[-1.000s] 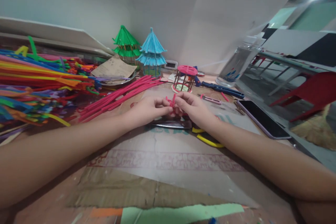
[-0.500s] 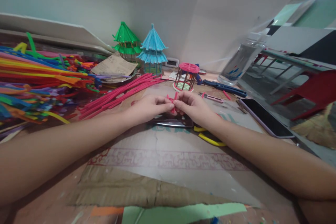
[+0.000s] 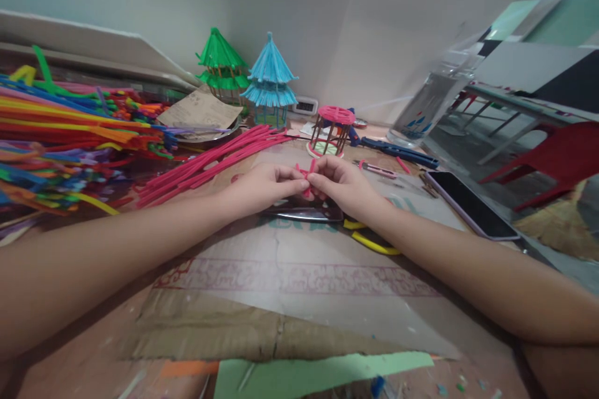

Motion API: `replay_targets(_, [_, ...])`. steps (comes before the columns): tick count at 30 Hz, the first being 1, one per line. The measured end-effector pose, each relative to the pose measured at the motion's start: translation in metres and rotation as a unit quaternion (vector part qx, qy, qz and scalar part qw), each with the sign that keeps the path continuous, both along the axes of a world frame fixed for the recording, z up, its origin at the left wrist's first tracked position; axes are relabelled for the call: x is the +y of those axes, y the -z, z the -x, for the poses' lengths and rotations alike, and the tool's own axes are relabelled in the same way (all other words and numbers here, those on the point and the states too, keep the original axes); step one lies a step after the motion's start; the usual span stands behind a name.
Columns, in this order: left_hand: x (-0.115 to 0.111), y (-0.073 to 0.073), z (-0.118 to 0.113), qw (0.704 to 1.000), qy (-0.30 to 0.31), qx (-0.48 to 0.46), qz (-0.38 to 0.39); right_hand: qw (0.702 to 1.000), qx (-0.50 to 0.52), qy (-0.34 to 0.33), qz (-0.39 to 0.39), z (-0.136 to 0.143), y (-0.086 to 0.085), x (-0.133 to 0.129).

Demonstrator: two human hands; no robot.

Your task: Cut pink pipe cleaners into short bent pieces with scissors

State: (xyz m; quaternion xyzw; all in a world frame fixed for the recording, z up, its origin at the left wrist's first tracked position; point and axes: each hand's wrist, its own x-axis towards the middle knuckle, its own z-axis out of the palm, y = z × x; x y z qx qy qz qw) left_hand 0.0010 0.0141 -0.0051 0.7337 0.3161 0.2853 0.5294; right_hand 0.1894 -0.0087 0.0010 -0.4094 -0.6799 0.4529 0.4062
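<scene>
Between my fingertips is a small piece of bent pink pipe cleaners (image 3: pixel 306 174), with short ends sticking up. My left hand (image 3: pixel 274 186) pinches it from the left, and my right hand (image 3: pixel 337 182) pinches it from the right. The fingers hide much of its shape. Below my hands lies a dark, shiny-edged tray (image 3: pixel 304 216) on the cardboard sheet. Just beyond them stands a small round frame (image 3: pixel 333 115) with a pink spoked top, brown posts and a pale green base. Long pink pipe cleaners (image 3: pixel 210 165) lie in a loose bundle left of my hands.
Bundles of coloured pipe cleaners (image 3: pixel 70 131) fill the left. Behind stand a green pagoda model (image 3: pixel 221 59) and a blue one (image 3: pixel 270 78). On the right are a utility knife (image 3: pixel 378 169), dark blue pliers-like tool (image 3: pixel 397 151), phone (image 3: pixel 470 204), water jug (image 3: pixel 423 106) and scissors with yellow handles (image 3: pixel 374 243).
Both hands keep their pinch on the pink piece, with only a slight shift of the fingers. The whole view has moved a little, so everything sits slightly higher and further left.
</scene>
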Motion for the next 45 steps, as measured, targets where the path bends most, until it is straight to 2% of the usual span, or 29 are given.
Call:
replay_targets(10, [0.001, 0.006, 0.0, 1.0, 0.001, -0.008, 0.003, 1.0, 0.006, 0.002, 0.003, 0.0, 0.0, -0.001])
replay_targets(14, [-0.003, 0.002, -0.001, 0.999, -0.006, 0.024, -0.021, 1.0, 0.02, 0.006, -0.004, 0.0, -0.002, -0.002])
replay_targets(20, [-0.01, -0.006, -0.003, 0.999, -0.014, 0.04, -0.016, 1.0, 0.002, 0.012, -0.004, 0.0, -0.001, -0.001])
replay_targets(31, [-0.009, -0.004, -0.002, 0.999, -0.005, 0.028, -0.019, 1.0, -0.001, 0.01, -0.01, 0.0, -0.002, -0.002])
replay_targets(36, [-0.008, -0.003, -0.002, 1.0, -0.024, 0.008, -0.003, 1.0, 0.0, 0.011, -0.015, -0.001, -0.004, -0.003])
replay_targets(38, [-0.008, -0.003, -0.001, 0.999, -0.034, -0.001, -0.002, 0.999, -0.033, 0.001, -0.033, -0.004, -0.013, -0.004])
replay_targets(41, [-0.008, -0.004, 0.0, 0.999, -0.046, -0.004, -0.004, 0.984, -0.159, -0.04, -0.07, -0.017, -0.037, -0.01])
replay_targets(45, [-0.006, -0.003, -0.001, 0.998, -0.06, -0.015, 0.018, 0.918, -0.367, -0.072, -0.13, -0.044, -0.064, -0.024])
